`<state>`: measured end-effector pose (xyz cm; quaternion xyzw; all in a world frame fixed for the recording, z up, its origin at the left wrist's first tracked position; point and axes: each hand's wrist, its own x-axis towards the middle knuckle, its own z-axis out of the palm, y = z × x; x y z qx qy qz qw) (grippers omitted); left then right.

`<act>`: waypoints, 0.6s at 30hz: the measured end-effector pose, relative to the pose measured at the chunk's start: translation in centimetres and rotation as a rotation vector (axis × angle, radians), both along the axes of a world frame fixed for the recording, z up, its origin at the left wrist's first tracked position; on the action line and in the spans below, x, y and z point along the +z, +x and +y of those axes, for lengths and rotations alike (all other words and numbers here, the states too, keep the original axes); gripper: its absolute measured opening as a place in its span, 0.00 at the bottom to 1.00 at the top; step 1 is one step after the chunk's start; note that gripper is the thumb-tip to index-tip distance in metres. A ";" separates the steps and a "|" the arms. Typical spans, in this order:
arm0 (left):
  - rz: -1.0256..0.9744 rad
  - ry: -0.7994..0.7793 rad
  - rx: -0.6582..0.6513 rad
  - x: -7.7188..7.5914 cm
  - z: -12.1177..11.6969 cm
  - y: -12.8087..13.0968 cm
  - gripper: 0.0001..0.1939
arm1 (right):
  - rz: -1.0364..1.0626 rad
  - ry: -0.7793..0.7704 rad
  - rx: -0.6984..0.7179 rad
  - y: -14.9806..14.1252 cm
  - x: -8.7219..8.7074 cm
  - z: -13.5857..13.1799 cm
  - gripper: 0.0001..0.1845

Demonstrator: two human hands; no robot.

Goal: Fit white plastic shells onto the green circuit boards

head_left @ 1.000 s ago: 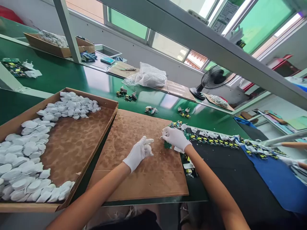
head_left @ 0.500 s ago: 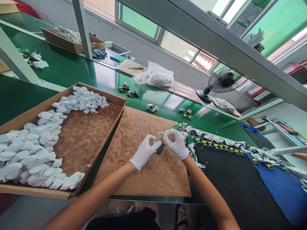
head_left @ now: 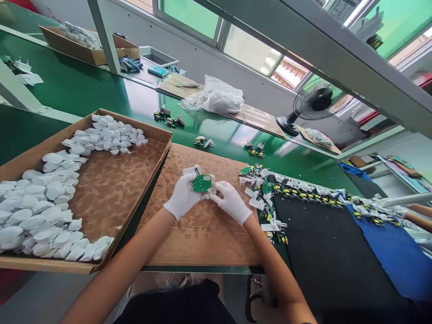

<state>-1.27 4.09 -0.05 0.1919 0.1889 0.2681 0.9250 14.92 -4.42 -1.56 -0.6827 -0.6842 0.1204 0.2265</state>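
Note:
Both my hands wear white gloves and meet over a flat cardboard sheet [head_left: 202, 234]. My left hand [head_left: 184, 201] is closed around a small green circuit board [head_left: 202, 183] with a white plug part [head_left: 191, 170] sticking out behind it. My right hand [head_left: 231, 202] is curled beside the board, its fingertips pinching the board's right edge. A row of green circuit boards with white plug parts [head_left: 297, 195] lies just right of my hands.
A cardboard tray [head_left: 111, 193] of white plastic shells [head_left: 37, 202] sits at my left. Green conveyor belt [head_left: 101, 96] carries small board sets. A plastic bag [head_left: 216, 96] and a fan [head_left: 312, 103] stand behind. Another person's arm [head_left: 418, 216] shows far right.
My hands moved left and nearer together. The green board, held edge-on between both hands before, is now turned flat face up in my left hand.

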 end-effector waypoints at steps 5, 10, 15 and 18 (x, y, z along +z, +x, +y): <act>0.292 0.075 0.103 -1.4 1.2 1.0 0.16 | 0.120 0.117 -0.059 -0.2 -1.1 -0.9 0.12; 0.316 0.177 -0.170 -3.0 -0.8 2.6 0.13 | 0.349 0.353 -0.137 -0.6 0.9 -1.9 0.13; 0.238 0.271 -0.086 -3.4 -3.9 3.2 0.13 | 0.183 0.342 -0.027 -1.5 0.3 -2.9 0.12; 0.258 0.324 -0.106 -2.9 -4.4 3.1 0.16 | 0.173 0.353 -0.015 -1.6 -0.1 -3.2 0.14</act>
